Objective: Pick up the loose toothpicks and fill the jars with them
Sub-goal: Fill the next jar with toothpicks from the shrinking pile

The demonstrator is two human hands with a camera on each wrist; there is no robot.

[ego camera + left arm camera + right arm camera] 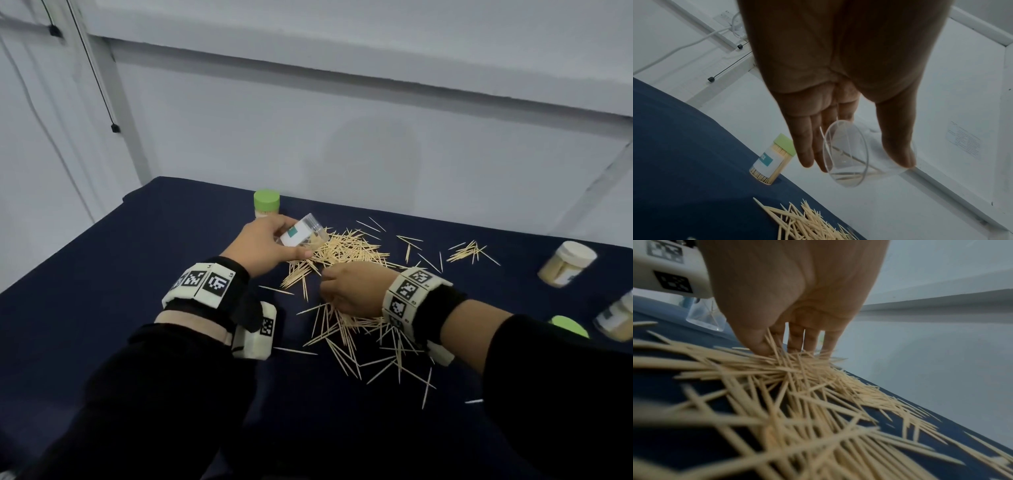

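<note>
Two grips observed. The left hand [261, 245] holds a clear jar [303, 233] tilted on its side above the bench [102, 274], thumb and fingers curled round its wall; the open mouth faces the pile, and a few toothpicks lie inside it, seen in the left wrist view [846, 174]. The right hand [354, 289] is down in the loose toothpicks [346, 246], its thumb and forefinger pinching a small bunch of them [770, 344] while the remaining fingertips [808, 344] touch the heap.

The toothpicks lie scattered over the dark blue bench cover, densest between the two hands and under the right wrist, with a small separate cluster [471, 251] to the right.

A filled jar with a green lid [266, 204] stands upright just behind the left hand. At the right edge a filled jar with a white lid [567, 263] lies tilted, another filled jar [616, 320] sits nearer, and a loose green lid [568, 327] lies beside it.
</note>
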